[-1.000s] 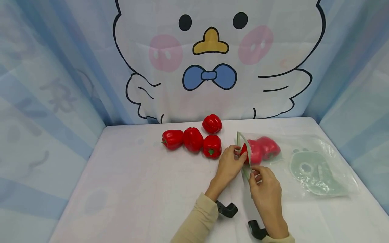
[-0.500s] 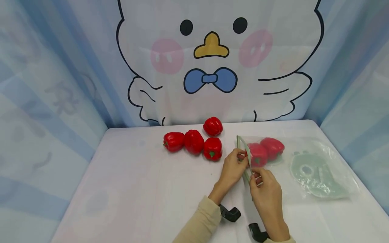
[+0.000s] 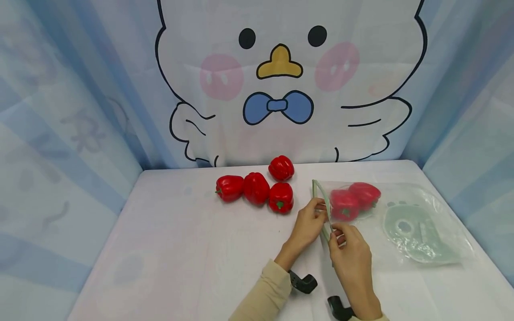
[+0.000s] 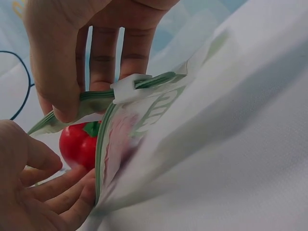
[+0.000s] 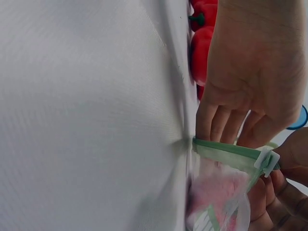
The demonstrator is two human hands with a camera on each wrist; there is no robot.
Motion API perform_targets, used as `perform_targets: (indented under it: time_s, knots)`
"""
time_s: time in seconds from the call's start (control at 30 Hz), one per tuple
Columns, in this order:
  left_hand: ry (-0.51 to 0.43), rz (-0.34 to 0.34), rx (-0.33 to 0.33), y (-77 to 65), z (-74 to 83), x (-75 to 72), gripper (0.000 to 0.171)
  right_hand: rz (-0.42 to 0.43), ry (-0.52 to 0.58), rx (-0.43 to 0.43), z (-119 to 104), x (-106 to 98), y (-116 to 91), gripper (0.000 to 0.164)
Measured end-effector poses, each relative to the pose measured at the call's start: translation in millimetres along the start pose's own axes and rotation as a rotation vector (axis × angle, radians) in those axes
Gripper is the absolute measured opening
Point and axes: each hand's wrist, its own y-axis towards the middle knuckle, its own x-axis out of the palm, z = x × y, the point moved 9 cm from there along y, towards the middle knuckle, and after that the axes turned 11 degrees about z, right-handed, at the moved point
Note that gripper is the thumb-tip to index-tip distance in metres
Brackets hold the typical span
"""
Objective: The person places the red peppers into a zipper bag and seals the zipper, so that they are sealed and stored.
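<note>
A clear zip bag (image 3: 426,192) with a green printed animal shape lies on the table at the right. Its green-edged mouth (image 3: 324,196) faces left and is spread. Two red bell peppers, one (image 3: 344,206) by the mouth and one (image 3: 364,195) behind it, are inside. My left hand (image 3: 306,225) has its fingers in the mouth, extended, with the nearer pepper a little beyond them. My right hand (image 3: 352,258) pinches the near end of the green zip strip, beside the white slider (image 4: 127,90). Between the hands, the left wrist view shows a red bell pepper (image 4: 79,144).
Several loose red bell peppers lie left of the bag: one (image 3: 230,188) at the far left, one (image 3: 256,188) beside it, one (image 3: 281,198) nearest the bag and one (image 3: 281,168) at the table's back edge. A printed curtain (image 3: 277,142) hangs behind.
The nearer bell pepper has moved right from the mouth into the bag, nudging the other one right. My left hand's fingers no longer reach it. My right hand keeps its pinch on the strip.
</note>
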Motion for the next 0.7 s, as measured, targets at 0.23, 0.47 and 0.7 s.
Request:
perform_targets:
  time_s: [0.23,0.47,0.7]
  knots:
    - [-0.010,-0.066,0.033,-2.5,0.5,6.9,0.041,-0.001,-0.003,-0.008,-1.1,-0.4,-0.8,0.021]
    - [0.043,-0.109,0.065,-4.3,0.0,10.6,0.040,-0.005,0.001,-0.002,-1.4,0.0,-0.9,0.021]
    - [0.104,-0.108,0.084,-3.5,0.6,8.1,0.040,-0.009,0.003,-0.005,-2.2,-0.1,-0.8,0.021]
